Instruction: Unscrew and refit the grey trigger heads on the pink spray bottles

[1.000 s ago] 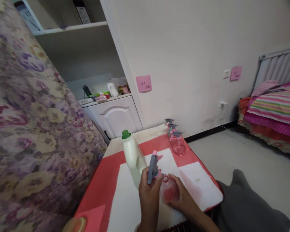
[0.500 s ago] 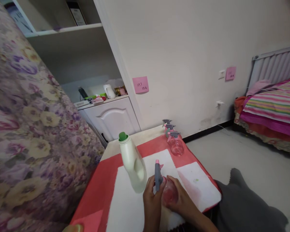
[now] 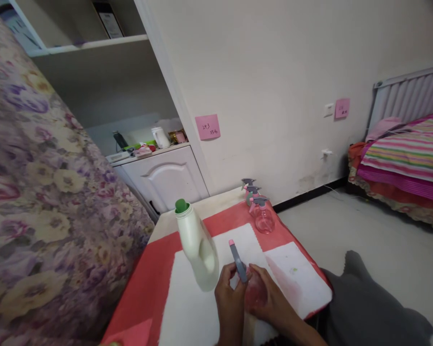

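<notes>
Just above the white cloth [image 3: 191,312], my left hand [image 3: 231,293] pinches the grey and pink spray head [image 3: 237,261] of a small bottle. My right hand [image 3: 270,295] is wrapped around that spray bottle's clear pink body [image 3: 254,289]. The head sits at the bottle's neck; whether its thread is engaged is hidden by my fingers. Left of my hands a large pale green jug [image 3: 198,245] stands uncapped, with a green spout in its mouth. Several similar spray bottles [image 3: 264,221] stand in a row at the table's far right edge.
The table carries a red covering [image 3: 144,278] beneath the cloths. A second white cloth [image 3: 296,271] with a pink stain lies at the right. Beside the table is a grey object [image 3: 368,298]. A floral curtain [image 3: 50,192] hangs on the left; a white cabinet [image 3: 169,180] stands behind.
The spray head has turned in my left hand, from nearly upright to slanting, its pink tip now further left. My right hand keeps its hold on the bottle body.
</notes>
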`<action>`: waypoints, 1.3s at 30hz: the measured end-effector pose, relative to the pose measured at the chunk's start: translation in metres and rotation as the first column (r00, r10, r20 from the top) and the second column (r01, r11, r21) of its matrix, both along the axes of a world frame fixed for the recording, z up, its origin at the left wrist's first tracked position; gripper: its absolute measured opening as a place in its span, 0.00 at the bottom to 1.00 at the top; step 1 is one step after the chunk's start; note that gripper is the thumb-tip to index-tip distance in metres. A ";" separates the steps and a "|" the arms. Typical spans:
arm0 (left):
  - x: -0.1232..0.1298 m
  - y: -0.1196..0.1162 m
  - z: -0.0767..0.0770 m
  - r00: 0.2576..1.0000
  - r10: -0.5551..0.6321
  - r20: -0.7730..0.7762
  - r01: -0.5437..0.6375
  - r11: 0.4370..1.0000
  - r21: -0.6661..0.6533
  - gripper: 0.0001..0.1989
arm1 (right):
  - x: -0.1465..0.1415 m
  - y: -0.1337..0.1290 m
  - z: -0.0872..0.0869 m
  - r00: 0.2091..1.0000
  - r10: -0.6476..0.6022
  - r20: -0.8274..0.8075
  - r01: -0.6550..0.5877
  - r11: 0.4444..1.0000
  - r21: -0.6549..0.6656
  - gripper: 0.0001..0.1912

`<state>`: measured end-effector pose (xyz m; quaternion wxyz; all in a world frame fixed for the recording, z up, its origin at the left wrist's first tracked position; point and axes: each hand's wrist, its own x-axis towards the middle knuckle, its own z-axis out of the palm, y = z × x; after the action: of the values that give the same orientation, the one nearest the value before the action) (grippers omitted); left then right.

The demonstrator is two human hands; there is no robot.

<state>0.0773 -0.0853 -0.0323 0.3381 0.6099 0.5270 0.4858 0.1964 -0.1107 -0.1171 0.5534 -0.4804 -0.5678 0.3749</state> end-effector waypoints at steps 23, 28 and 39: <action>-0.008 0.003 0.001 0.967 -0.248 -0.049 0.251 0.966 0.063 0.07 | 0.004 0.002 -0.001 0.999 0.037 0.000 -0.037 0.999 0.000 0.44; -0.009 0.002 0.003 0.950 -0.308 -0.055 0.312 0.947 0.075 0.10 | 0.006 0.001 0.008 0.998 0.067 -0.015 -0.067 0.998 -0.018 0.44; -0.007 -0.003 -0.004 0.965 -0.254 -0.058 0.259 0.962 0.083 0.12 | 0.015 0.001 0.006 0.993 0.109 -0.049 -0.109 0.994 0.012 0.42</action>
<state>0.0707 -0.0882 -0.0367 0.3582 0.6987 0.4290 0.4467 0.2115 -0.1102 -0.1109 0.5485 -0.4366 -0.5808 0.4137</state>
